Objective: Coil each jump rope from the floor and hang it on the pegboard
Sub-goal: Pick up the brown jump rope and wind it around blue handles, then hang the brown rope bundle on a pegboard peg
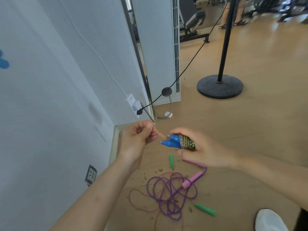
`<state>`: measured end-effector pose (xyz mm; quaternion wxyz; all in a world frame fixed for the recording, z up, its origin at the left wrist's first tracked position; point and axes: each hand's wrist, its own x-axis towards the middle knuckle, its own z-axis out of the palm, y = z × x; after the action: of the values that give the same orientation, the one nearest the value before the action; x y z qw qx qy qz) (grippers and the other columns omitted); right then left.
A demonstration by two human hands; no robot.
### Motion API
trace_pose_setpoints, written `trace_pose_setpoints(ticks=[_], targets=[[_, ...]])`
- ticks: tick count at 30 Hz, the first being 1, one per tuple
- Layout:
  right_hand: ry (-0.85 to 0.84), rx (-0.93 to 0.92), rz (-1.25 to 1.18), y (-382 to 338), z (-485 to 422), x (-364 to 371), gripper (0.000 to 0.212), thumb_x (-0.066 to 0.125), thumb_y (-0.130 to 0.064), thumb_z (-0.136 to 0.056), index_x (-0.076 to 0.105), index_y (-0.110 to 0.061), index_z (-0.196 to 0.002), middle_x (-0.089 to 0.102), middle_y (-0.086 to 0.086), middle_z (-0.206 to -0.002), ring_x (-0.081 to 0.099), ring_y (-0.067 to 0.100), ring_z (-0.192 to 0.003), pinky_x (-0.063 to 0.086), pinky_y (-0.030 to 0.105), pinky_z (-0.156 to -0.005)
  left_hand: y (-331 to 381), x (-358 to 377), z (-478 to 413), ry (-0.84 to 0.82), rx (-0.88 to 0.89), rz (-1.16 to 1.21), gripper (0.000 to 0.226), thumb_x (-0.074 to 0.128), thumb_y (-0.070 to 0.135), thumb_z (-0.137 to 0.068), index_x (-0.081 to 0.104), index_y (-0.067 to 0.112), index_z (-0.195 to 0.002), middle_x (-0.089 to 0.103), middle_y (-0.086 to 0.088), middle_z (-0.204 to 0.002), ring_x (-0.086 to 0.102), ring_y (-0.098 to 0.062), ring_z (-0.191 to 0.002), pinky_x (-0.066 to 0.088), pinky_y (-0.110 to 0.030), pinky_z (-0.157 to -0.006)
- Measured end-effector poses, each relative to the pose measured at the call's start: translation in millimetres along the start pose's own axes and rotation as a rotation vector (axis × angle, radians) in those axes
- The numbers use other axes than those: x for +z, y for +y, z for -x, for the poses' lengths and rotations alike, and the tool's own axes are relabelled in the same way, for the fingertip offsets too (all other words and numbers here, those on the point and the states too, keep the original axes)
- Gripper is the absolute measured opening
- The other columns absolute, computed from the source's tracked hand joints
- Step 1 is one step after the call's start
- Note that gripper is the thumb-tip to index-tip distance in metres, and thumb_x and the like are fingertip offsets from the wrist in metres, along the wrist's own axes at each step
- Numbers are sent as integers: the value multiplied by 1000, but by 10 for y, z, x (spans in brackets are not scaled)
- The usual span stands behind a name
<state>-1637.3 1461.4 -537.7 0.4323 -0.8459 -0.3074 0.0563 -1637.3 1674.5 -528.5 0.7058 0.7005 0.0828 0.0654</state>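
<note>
Right grip (205, 147) clasps the blue-handled rope (171, 141), coiled round its handles; left grip (136, 140), at its nine o'clock, pinches the limp tail (160, 134). Light, springy cord probably unwinds unless held across the coils.

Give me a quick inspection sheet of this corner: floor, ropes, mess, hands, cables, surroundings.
Surface: light wooden floor.
Job's things: blue-handled rope wound round its handles; purple rope with pink handles tangled on the floor; thin reddish rope beside it; two green handles lying apart; pegboard not in view.
Clutter: small dry scraps among the ropes.
Hands: right hand grips the wound blue-handled rope; left hand pinches its loose end.
Cables: black cable runs from the white power strip past the stand.
Surroundings: white wall, black stand, white shoe.
</note>
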Motion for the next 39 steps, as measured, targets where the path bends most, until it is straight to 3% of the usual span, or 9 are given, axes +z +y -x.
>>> trace_pose_setpoints(ticks=[3, 6, 10, 13, 15, 25, 31, 35, 39], targets=[[77, -70, -82, 29, 24, 30, 38, 65, -37, -87, 50, -51, -119, 61, -13, -105, 62, 14, -93, 52, 44, -84, 16, -22, -35, 18, -35, 59, 16, 56, 7, -99, 66, -5, -99, 63, -7, -74, 61, -12, -69, 56, -20, -70], [122, -106, -52, 92, 22, 36, 35, 67, -34, -89, 50, -48, -117, 61, -10, -104, 61, 19, -90, 51, 49, -81, 52, -31, -23, -54, -27, 115, 14, 56, 8, -99, 64, -4, -102, 65, -5, -77, 62, -11, -72, 55, -20, -71], [84, 15, -19, 151, 16, 18, 47, 72, -36, -86, 46, -51, -122, 57, -24, -124, 56, 1, -116, 47, 37, -101, 87, -12, 27, -164, 26, 79, 15, 56, 8, -98, 62, -2, -107, 69, -7, -88, 65, -11, -78, 54, -21, -73], [36, 59, -69, 150, -15, 19, 66, 73, -19, -83, 41, -41, -137, 49, -27, -137, 42, -7, -131, 37, 33, -111, 115, 5, 45, -178, 66, 15, 15, 60, 6, -96, 63, -5, -105, 71, -7, -84, 66, -12, -76, 55, -21, -73], [39, 79, -114, 136, -42, 15, 69, 68, -12, -78, 43, -38, -137, 51, -27, -135, 45, -8, -127, 38, 33, -109, 129, 7, 59, -155, 75, -23, 12, 62, 4, -94, 66, -4, -102, 72, -8, -81, 66, -12, -73, 55, -21, -71], [265, 22, -244, -7, -216, 130, 36, 76, -49, -70, 67, -38, -103, 69, -16, -100, 63, 4, -95, 47, 25, -81, 193, 64, 101, -178, 229, -153, 8, 75, 3, -84, 73, 2, -91, 72, -2, -71, 65, -8, -66, 52, -19, -66], [264, -36, -283, -73, -408, 125, 9, 76, -17, -84, 74, -25, -84, 74, -10, -82, 63, 1, -80, 42, 13, -76, 284, 83, 124, -155, 247, -133, 8, 72, 2, -86, 72, 0, -94, 74, -8, -78, 67, -8, -68, 52, -18, -65], [252, -7, -420, -105, -555, 68, 4, 75, -15, -85, 76, -15, -89, 76, 4, -88, 70, 29, -90, 56, 44, -87, 388, -40, 155, -120, 204, -165, 12, 68, 6, -90, 73, 5, -101, 71, 3, -76, 64, -7, -69, 54, -20, -69], [209, -18, -482, -256, -693, 12, 5, 75, -12, -86, 77, -15, -89, 76, 4, -88, 70, 18, -85, 57, 36, -84, 581, -224, 224, -141, 184, -307, 16, 70, 5, -89, 75, 7, -105, 69, 3, -79, 61, -7, -74, 52, -19, -74]])
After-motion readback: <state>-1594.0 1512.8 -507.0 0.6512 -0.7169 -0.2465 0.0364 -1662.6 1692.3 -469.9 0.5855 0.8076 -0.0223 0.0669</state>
